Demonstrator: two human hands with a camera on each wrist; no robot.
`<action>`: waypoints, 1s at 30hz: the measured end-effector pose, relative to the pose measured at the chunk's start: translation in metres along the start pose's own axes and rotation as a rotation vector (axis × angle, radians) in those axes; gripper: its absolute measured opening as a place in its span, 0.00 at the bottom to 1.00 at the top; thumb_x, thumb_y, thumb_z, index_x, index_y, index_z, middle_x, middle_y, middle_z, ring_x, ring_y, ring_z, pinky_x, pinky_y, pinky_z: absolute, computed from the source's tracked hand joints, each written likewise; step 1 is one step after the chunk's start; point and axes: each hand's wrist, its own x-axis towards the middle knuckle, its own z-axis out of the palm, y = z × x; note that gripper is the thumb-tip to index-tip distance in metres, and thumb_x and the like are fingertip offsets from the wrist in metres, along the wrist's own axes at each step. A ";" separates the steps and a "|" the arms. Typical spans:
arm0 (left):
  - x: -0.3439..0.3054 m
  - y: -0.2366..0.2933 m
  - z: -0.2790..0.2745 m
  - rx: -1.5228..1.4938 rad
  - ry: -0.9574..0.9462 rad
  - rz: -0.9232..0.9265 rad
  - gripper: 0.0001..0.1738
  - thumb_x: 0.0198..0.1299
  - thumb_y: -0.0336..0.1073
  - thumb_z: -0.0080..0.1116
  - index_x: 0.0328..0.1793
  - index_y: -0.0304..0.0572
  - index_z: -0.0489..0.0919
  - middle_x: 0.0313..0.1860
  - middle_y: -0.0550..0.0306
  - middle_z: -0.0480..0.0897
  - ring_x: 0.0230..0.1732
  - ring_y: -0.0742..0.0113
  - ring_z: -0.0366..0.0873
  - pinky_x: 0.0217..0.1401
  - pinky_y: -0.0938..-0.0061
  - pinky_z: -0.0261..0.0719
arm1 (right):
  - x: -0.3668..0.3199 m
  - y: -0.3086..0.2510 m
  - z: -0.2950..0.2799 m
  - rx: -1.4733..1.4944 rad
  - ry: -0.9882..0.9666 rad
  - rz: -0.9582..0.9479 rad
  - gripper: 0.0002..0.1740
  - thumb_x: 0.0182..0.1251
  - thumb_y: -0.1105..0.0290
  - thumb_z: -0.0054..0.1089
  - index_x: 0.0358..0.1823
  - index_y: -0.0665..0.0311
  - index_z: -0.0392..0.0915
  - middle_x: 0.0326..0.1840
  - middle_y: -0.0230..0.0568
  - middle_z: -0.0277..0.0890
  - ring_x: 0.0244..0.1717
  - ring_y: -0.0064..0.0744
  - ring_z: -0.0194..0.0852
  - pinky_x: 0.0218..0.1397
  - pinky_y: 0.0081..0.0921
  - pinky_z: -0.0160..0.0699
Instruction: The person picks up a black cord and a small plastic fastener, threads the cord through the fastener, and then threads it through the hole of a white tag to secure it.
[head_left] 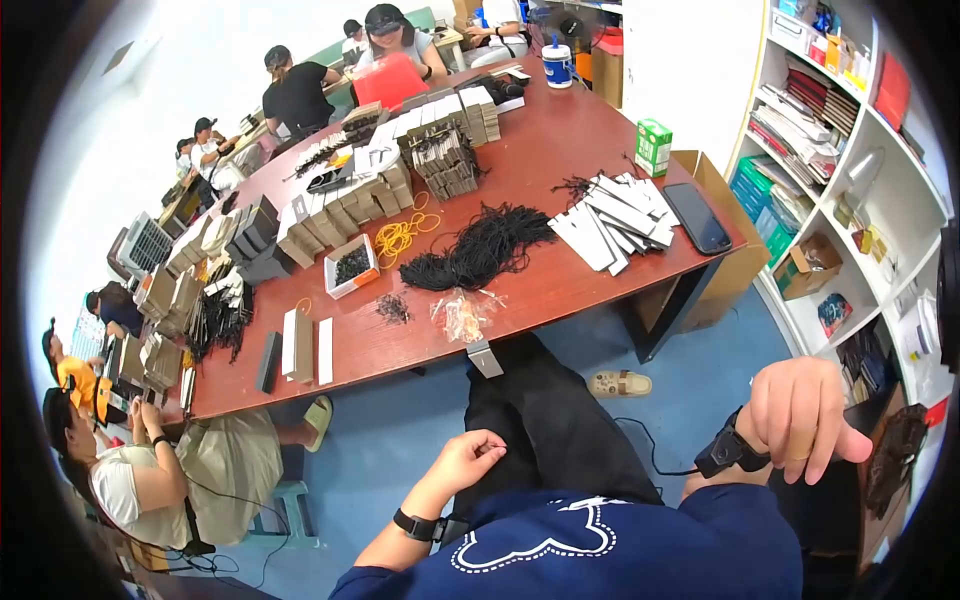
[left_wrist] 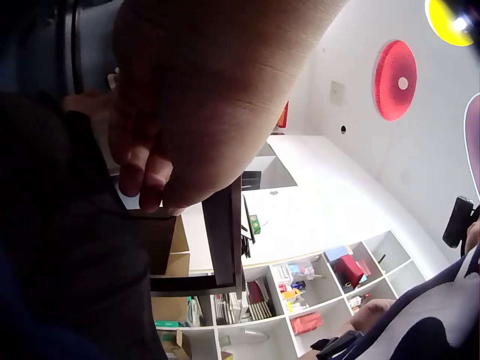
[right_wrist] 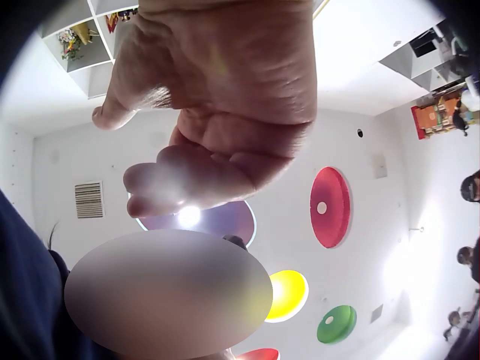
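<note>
My left hand (head_left: pixel 470 458) is over my lap, its thumb and fingertips together on a thin black cord (left_wrist: pixel 154 217); only a short dark bit of it shows. Raised at the right, my right hand (head_left: pixel 798 415) has its fingers hanging loosely bent and the thumb apart, with nothing in it. In the right wrist view its palm (right_wrist: pixel 232 82) is bare. A grey card (head_left: pixel 484 358) overlaps the table's front edge by my knees. Just behind it lies a crumpled clear plastic bag (head_left: pixel 463 316), with a heap of black cords (head_left: pixel 480 246) beyond.
The red-brown table (head_left: pixel 560 140) bears white strips (head_left: pixel 615 222), a phone (head_left: pixel 700 218), yellow rubber bands (head_left: pixel 402 235), a small box of black pieces (head_left: pixel 351 266) and stacked grey cards (head_left: pixel 440 160). A seated person (head_left: pixel 150 470) is at left. Shelves (head_left: pixel 840 200) stand at right.
</note>
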 end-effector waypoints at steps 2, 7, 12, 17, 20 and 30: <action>-0.002 0.003 0.001 -0.004 -0.012 -0.017 0.04 0.57 0.30 0.61 0.36 0.38 0.80 0.25 0.67 0.78 0.26 0.82 0.70 0.30 0.83 0.70 | -0.002 0.006 -0.003 0.045 -0.006 -0.004 0.31 0.67 0.45 0.49 0.33 0.72 0.81 0.25 0.47 0.79 0.17 0.30 0.73 0.16 0.19 0.64; 0.000 -0.002 0.006 -0.070 0.017 0.005 0.04 0.58 0.31 0.60 0.37 0.38 0.79 0.24 0.65 0.77 0.25 0.80 0.70 0.29 0.82 0.71 | -0.042 0.123 0.004 0.693 0.207 -0.105 0.38 0.61 0.35 0.48 0.36 0.71 0.79 0.28 0.42 0.78 0.21 0.28 0.74 0.20 0.21 0.69; 0.006 0.029 0.005 -0.140 0.217 0.171 0.02 0.57 0.27 0.59 0.35 0.38 0.78 0.26 0.65 0.78 0.25 0.81 0.69 0.27 0.83 0.69 | -0.124 0.244 0.060 0.439 0.604 1.434 0.32 0.71 0.43 0.35 0.57 0.63 0.70 0.34 0.34 0.75 0.25 0.21 0.69 0.25 0.17 0.70; 0.006 0.029 0.007 -0.078 0.275 0.156 0.04 0.55 0.29 0.61 0.34 0.38 0.78 0.25 0.62 0.76 0.25 0.78 0.71 0.28 0.81 0.70 | -0.096 0.260 0.043 0.308 1.100 1.097 0.14 0.69 0.64 0.50 0.46 0.66 0.76 0.28 0.28 0.72 0.21 0.14 0.61 0.22 0.12 0.60; 0.005 0.020 0.006 -0.144 0.235 0.079 0.04 0.55 0.29 0.61 0.34 0.38 0.78 0.25 0.63 0.75 0.25 0.80 0.70 0.27 0.82 0.70 | -0.091 0.260 0.031 0.382 1.066 1.073 0.10 0.69 0.65 0.50 0.39 0.64 0.76 0.20 0.26 0.68 0.20 0.15 0.61 0.23 0.11 0.58; 0.018 -0.003 0.006 -0.187 0.103 0.085 0.03 0.56 0.27 0.59 0.32 0.36 0.76 0.27 0.63 0.75 0.27 0.78 0.71 0.31 0.81 0.71 | -0.068 0.276 0.012 0.095 0.991 1.039 0.11 0.71 0.65 0.47 0.37 0.63 0.76 0.24 0.28 0.71 0.18 0.13 0.59 0.22 0.10 0.58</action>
